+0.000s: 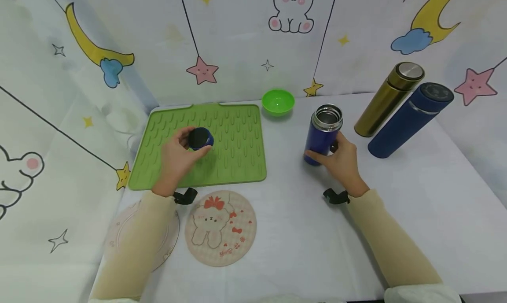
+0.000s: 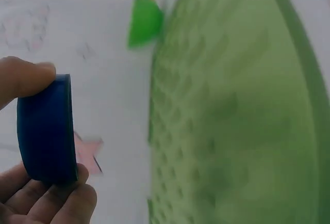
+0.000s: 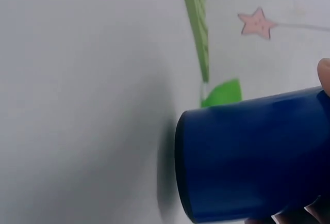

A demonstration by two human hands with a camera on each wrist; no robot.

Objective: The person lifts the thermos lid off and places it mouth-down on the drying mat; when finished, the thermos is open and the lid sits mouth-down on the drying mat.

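Observation:
In the head view my left hand (image 1: pixel 180 155) holds a dark blue bottle cap (image 1: pixel 200 138) above the green drying mat (image 1: pixel 237 162). The left wrist view shows the cap (image 2: pixel 46 131) pinched between thumb and fingers, turned on its side. My right hand (image 1: pixel 341 160) grips a blue thermos (image 1: pixel 320 140), its steel mouth uncovered and facing up. In the right wrist view the base of the thermos (image 3: pixel 247 157) is close to the white tabletop, with a shadow beside it; I cannot tell whether they touch.
A gold thermos (image 1: pixel 386 102) and a taller blue thermos (image 1: pixel 408 122) stand at the right. A small green bowl (image 1: pixel 278 102) sits behind the mat's right corner. Nearer me lie a round bunny-print mat (image 1: pixel 222 228) and a round plate-like piece (image 1: pixel 168 241), partly under my left sleeve.

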